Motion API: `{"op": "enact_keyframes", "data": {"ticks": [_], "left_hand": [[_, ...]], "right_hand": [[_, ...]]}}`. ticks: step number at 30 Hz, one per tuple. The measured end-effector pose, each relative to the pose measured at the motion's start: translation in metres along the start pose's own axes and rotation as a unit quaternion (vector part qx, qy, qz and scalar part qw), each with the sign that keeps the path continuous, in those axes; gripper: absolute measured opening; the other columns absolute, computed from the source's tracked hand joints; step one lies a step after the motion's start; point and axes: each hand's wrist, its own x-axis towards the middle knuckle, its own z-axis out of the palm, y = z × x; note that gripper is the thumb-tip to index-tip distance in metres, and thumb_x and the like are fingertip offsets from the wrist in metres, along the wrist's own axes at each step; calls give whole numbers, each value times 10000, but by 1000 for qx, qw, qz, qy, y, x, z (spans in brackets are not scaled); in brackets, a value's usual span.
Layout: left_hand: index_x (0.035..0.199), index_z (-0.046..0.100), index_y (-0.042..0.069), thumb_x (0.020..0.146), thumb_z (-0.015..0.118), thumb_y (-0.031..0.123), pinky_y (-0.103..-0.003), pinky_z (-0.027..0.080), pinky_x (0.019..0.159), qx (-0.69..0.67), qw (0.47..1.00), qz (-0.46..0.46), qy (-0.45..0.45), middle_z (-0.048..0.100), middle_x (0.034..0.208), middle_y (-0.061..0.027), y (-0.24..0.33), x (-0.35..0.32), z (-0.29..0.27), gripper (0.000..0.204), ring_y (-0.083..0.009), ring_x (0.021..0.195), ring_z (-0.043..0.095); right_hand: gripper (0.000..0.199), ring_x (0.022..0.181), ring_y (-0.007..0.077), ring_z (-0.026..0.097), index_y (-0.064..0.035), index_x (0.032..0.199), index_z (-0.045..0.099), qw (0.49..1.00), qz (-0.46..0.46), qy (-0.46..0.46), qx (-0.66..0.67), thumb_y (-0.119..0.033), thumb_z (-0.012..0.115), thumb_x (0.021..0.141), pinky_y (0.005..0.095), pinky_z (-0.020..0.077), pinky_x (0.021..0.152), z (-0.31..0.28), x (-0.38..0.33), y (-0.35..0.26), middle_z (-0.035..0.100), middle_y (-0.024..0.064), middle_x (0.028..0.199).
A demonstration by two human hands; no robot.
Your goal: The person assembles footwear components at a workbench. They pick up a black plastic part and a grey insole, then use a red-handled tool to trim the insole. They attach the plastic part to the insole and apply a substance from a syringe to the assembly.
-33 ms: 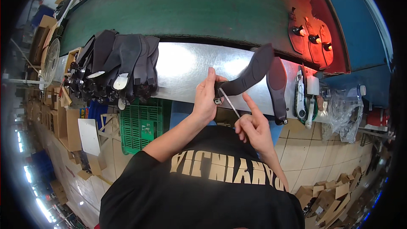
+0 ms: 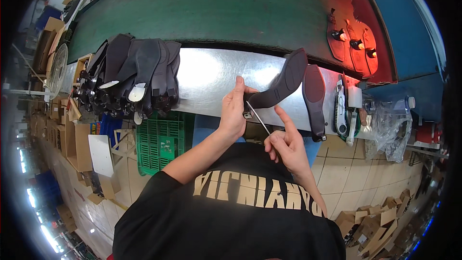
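My left hand (image 2: pixel 234 111) is closed on the heel end of a dark shoe sole (image 2: pixel 284 81). The sole slants up to the right, its rounded toe over the far edge of the metal tabletop (image 2: pixel 207 74). In my right hand (image 2: pixel 290 150) is a thin silver rod-like tool (image 2: pixel 260 121), pinched between thumb and curled fingers while the index finger points up toward the sole. The tool's far end meets the heel end beside my left hand; the exact contact is too small to tell. A second sole (image 2: pixel 315 91) lies just right of the held one.
At left a pile of dark soles (image 2: pixel 144 62) covers the tabletop, above a green crate (image 2: pixel 161 139). A utility knife (image 2: pixel 340 108) and a plastic bag (image 2: pixel 392 130) lie at right. Beyond runs a green conveyor belt (image 2: pixel 216 5), with several soles (image 2: pixel 353 43) under red light.
The held sole's toe has shifted slightly left. My right hand and the tool have moved a little to the left and up; my left hand keeps its grip.
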Motion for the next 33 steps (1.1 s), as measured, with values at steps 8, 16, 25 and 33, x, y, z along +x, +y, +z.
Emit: {"op": "enact_keyframes", "data": {"ticks": [8, 16, 25, 33], "left_hand": [[650, 581, 32, 973, 345, 552, -219, 394, 436, 29, 995, 96, 1, 568, 597, -51, -1, -7, 8, 656, -102, 473, 504], [596, 599, 12, 971, 268, 592, -247, 438, 591, 39, 990, 126, -43, 594, 605, -61, 21, -11, 8, 767, -106, 578, 539], [577, 588, 5, 908, 109, 713, -234, 446, 571, 20, 993, 87, -81, 582, 573, -67, 25, -9, 3, 916, -117, 541, 538], [601, 568, 50, 919, 256, 687, -243, 427, 535, -5, 997, 36, -71, 567, 590, -59, 28, -6, -1, 778, -127, 526, 519]], "right_hand": [[476, 486, 55, 437, -43, 1407, 311, 996, 5, 8, 92, -101, 473, 964, 181, 314, 405, 19, 4, 8, 512, 27, 673], [304, 479, 71, 448, 0, 1232, 540, 959, -7, -47, 280, -131, 505, 960, 194, 342, 419, -4, 6, -7, 524, 36, 672], [212, 590, 274, 573, -13, 984, 642, 807, -362, 140, -446, 24, 632, 776, 350, 454, 542, 18, 11, 5, 580, 122, 699], [290, 595, 251, 588, -21, 1034, 652, 798, -402, 25, -448, 22, 654, 747, 342, 460, 529, 19, 2, -2, 592, 107, 699]]}}
